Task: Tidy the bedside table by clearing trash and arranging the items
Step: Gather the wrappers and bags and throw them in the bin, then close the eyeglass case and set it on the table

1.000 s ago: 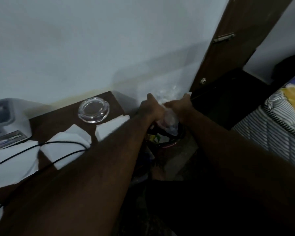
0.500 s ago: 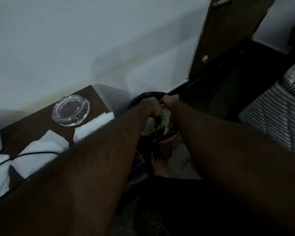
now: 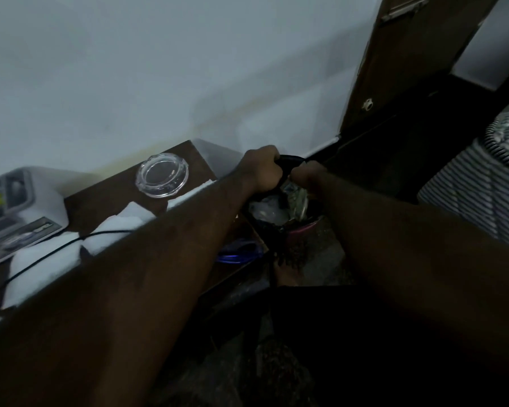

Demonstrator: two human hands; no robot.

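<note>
My left hand (image 3: 262, 171) is closed around the black liner rim (image 3: 291, 158) of a trash bin (image 3: 303, 230) on the floor, just right of the bedside table (image 3: 112, 195). My right hand (image 3: 309, 176) curls on the same rim from the other side. Inside the bin lie clear plastic (image 3: 265, 207) and a greenish wrapper (image 3: 297, 198). On the brown table sit a glass ashtray (image 3: 162, 175) and white tissues (image 3: 130, 220); my left forearm hides part of them.
A grey device (image 3: 15, 198) stands at the table's left end, and a black cable (image 3: 41, 257) runs over more tissue (image 3: 44, 259). A brown door (image 3: 394, 63) is behind the bin. A striped mattress (image 3: 476, 195) is to the right. A blue item (image 3: 238, 252) lies under the table.
A second ago both hands held a clear plastic bag above the bin. They went down into the bin, and the bag now lies inside while the hands grip the black rim.
</note>
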